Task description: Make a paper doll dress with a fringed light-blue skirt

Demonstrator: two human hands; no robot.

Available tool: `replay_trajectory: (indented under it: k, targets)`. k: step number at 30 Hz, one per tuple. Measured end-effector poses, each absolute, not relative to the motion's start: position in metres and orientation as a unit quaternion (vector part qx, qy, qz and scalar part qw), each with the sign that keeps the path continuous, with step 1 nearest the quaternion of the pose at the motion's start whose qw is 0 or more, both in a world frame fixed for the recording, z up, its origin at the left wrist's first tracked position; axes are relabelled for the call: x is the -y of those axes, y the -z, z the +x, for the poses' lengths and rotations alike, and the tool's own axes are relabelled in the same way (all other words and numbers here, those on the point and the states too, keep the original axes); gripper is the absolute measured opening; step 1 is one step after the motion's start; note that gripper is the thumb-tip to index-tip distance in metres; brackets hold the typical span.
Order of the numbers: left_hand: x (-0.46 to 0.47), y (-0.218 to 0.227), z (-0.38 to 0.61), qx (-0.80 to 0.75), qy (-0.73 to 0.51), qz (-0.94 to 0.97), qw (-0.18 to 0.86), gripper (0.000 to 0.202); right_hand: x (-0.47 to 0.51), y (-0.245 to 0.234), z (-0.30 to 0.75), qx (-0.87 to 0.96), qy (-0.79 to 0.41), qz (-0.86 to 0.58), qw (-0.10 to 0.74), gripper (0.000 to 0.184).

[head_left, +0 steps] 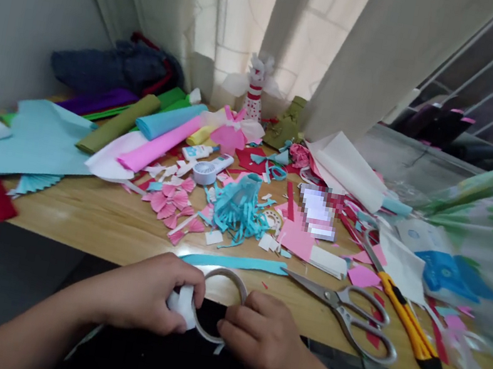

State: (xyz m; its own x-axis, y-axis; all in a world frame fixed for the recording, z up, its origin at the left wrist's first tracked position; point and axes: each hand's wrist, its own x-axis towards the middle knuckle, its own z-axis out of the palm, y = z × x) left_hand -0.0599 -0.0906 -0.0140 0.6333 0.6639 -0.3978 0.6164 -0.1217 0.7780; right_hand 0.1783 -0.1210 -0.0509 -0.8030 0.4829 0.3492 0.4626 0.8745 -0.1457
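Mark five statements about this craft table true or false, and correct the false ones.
1. The left hand grips a white bundle. True.
2. The right hand holds the scissors. False: it holds the tape roll; the scissors lie on the table.
3. The yellow cutter lies to the right of the scissors. True.
4. The pink paper roll stands upright. False: it lies on its side.
5. A blue strip lies on the table beyond the tape roll. True.
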Motion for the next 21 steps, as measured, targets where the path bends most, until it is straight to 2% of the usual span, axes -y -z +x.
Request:
replay_trajectory:
  k: [3,6,9,12,14,17,18,20,21]
  targets:
    - [0.099,0.01,-0.078,-0.454,-0.044,0.737,0.498,0.023,0.111,0.048,0.156,0.945,-0.087,-0.237,0.209,0.032]
    - [0.106,0.004,-0.102,-0.465,-0.063,0.73,0.498,0.022,0.099,0.039,0.13,0.956,-0.122,-0.191,0.187,0.049]
    - [0.116,-0.001,-0.138,-0.498,-0.128,0.704,0.49,0.029,0.082,0.029,0.097,0.963,-0.128,-0.155,0.181,0.044]
    - [0.13,-0.005,-0.17,-0.574,-0.282,0.615,0.461,0.029,0.061,0.028,0.056,0.968,-0.118,-0.115,0.188,0.032]
    - [0.136,-0.006,-0.175,-0.581,-0.393,0.542,0.463,0.029,0.047,0.034,0.025,0.972,-0.085,-0.093,0.197,0.032]
    - [0.134,-0.007,-0.152,-0.541,-0.482,0.446,0.525,0.022,0.028,0.043,-0.01,0.957,-0.124,-0.122,0.231,0.024]
    - [0.129,-0.006,-0.14,-0.523,-0.5,0.419,0.548,0.023,0.023,0.044,-0.014,0.949,-0.134,-0.144,0.246,0.029]
    - [0.119,-0.004,-0.115,-0.495,-0.519,0.378,0.585,0.025,0.015,0.042,-0.008,0.929,-0.154,-0.19,0.277,0.051]
    - [0.114,-0.002,-0.103,-0.488,-0.526,0.364,0.594,0.025,0.013,0.039,0.003,0.919,-0.166,-0.203,0.293,0.05]
